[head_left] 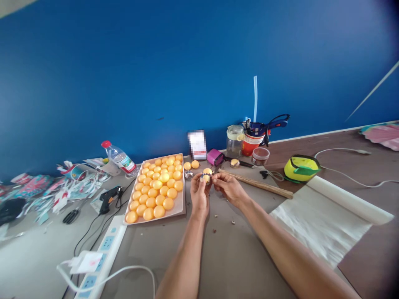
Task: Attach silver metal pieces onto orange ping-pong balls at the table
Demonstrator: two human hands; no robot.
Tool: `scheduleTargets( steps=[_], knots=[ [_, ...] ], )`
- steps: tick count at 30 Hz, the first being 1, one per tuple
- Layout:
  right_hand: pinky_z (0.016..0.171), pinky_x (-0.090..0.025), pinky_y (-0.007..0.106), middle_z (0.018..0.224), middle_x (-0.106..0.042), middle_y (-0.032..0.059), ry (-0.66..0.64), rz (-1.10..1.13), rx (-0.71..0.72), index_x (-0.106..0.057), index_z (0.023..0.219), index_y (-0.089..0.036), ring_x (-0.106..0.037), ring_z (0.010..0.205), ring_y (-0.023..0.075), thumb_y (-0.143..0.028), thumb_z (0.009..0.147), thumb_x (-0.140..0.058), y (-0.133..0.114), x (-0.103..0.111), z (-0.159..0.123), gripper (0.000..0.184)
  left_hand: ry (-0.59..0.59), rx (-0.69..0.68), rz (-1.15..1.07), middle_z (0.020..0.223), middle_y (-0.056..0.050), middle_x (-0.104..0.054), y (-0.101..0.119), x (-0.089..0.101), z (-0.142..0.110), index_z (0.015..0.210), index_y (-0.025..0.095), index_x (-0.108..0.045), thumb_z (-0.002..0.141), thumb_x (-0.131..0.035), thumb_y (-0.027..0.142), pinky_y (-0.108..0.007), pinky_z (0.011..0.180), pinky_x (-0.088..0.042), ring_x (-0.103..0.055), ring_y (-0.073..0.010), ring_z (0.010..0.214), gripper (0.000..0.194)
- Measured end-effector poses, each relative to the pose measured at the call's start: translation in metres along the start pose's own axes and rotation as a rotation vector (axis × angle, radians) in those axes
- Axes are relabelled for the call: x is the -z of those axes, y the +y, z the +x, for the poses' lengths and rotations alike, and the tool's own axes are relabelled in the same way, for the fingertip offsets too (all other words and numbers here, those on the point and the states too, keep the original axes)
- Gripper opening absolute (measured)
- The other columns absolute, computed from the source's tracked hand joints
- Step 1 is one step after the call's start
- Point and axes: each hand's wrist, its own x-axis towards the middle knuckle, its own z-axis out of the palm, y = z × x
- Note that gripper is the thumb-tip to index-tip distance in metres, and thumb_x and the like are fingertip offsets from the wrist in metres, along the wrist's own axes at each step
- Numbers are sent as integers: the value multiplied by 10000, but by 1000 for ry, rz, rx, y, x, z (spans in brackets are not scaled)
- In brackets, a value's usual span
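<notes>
Dark-banded ball (206,179) was pinched by left hand (199,194) fingers, best kept steady beside right hand (230,187) fingertips, whose grip couldn't be told.

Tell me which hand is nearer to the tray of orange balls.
Left. The left hand is just to the right of the tray; the right hand is farther right, beyond the left one.
</notes>
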Motion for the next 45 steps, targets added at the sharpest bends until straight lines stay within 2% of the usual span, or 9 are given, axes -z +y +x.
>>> scheduleTargets(
  steps=[9, 15, 23, 28, 31, 34, 37, 41, 45],
  knots=[
    [525, -330, 224, 569, -516, -49, -25, -31, -37, -594, 647, -175, -417, 503, 68, -344, 560, -771, 0, -1, -1, 259, -29, -8, 87, 985, -38, -632, 0, 0, -3, 982, 223, -574, 742, -677, 347, -279, 723, -478, -605, -157, 835, 290],
    [543, -347, 227, 569, -525, -49, -31, -70, -55, -580, 653, -169, -459, 518, 78, -341, 571, -750, -1, 0, -2, 255, 5, -62, 231, 988, -49, -639, -3, 4, -3, 978, 210, -605, 714, -701, 359, -280, 731, -473, -601, -167, 839, 318],
    [563, -380, 239, 591, -525, -61, -5, -112, 9, -513, 689, -193, -487, 527, 92, -320, 597, -730, 8, 3, 1, 268, 21, -84, 295, 969, -55, -645, -7, 6, -6, 987, 211, -619, 718, -693, 376, -291, 740, -477, -599, -183, 858, 324],
    [577, -392, 247, 586, -516, -56, -6, -143, 43, -500, 683, -198, -486, 544, 104, -348, 618, -717, 8, -1, 2, 271, 2, -13, 132, 934, -37, -649, -3, -2, -7, 967, 221, -600, 711, -702, 360, -296, 722, -484, -604, -155, 769, 309],
    [528, -352, 237, 571, -503, -52, 56, -188, 107, -519, 687, -200, -435, 504, 96, -390, 658, -662, 3, 6, 5, 240, 13, 45, -47, 919, -32, -656, 3, -2, -2, 958, 219, -582, 710, -710, 352, -328, 785, -481, -631, -161, 798, 310],
    [570, -378, 258, 634, -574, -14, 182, -487, 216, -600, 749, -196, -487, 559, 129, -358, 714, -580, 1, 22, 10, 167, 102, 43, -166, 859, -15, -659, 9, 4, 6, 986, 227, -566, 711, -713, 361, -360, 837, -470, -653, -180, 825, 339],
    [720, -416, 292, 809, -655, 50, 244, -917, 355, -659, 786, -190, -581, 762, 183, -248, 758, -495, 3, 34, 11, 177, 142, 36, -200, 823, -16, -657, 12, 8, 10, 983, 213, -567, 725, -697, 391, -339, 798, -480, -655, -162, 756, 340],
    [783, -400, 296, 870, -661, 77, 109, -1349, 399, -688, 842, -204, -589, 861, 201, -190, 813, -453, 7, 33, 6, 237, 173, 48, -191, 746, -9, -639, 11, 6, 9, 962, 191, -568, 728, -690, 405, -318, 736, -487, -647, -155, 701, 340],
    [785, -373, 305, 845, -658, 82, 17, -1586, 339, -692, 831, -213, -580, 888, 220, -186, 817, -498, 8, 24, 1, 197, 166, 49, -180, 750, -6, -634, 12, 3, 8, 977, 189, -563, 725, -689, 416, -315, 746, -483, -643, -145, 698, 362]
  ],
)
